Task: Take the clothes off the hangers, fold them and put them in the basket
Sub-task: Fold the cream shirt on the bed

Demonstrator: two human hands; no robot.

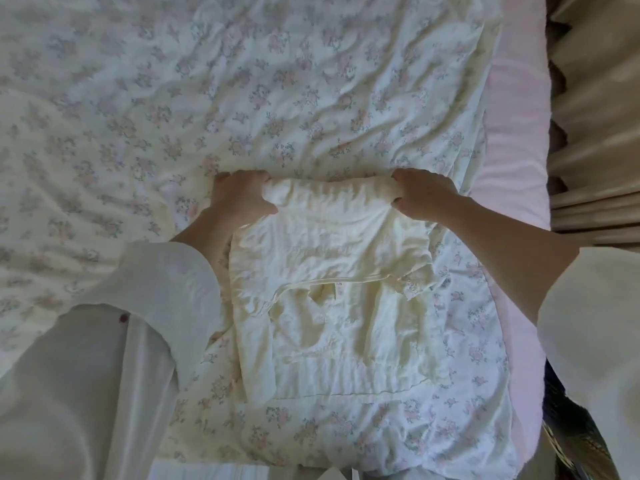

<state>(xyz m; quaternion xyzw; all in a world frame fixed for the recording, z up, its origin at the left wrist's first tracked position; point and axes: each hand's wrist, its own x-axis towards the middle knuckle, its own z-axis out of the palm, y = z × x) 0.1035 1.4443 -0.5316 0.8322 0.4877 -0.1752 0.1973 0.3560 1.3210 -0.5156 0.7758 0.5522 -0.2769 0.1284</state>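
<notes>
Two hands are clamped on a cream garment spread on the floral bedspread. Its rolled far edge, running left to right, is gripped by the left hand and right hand at opposite ends, with its collar pointing near.

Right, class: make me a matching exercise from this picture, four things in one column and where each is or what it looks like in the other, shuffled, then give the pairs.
Things
1. left hand
2. right hand
3. cream garment
4. floral bedsheet

Descriptions
A. lies wrinkled under everything, printed with small pink flowers
B. grips the far edge of the cloth at its left end
C. lies spread flat on the bed, partly folded
D. grips the far edge of the cloth at its right end

Pairs: 1-B, 2-D, 3-C, 4-A
</notes>
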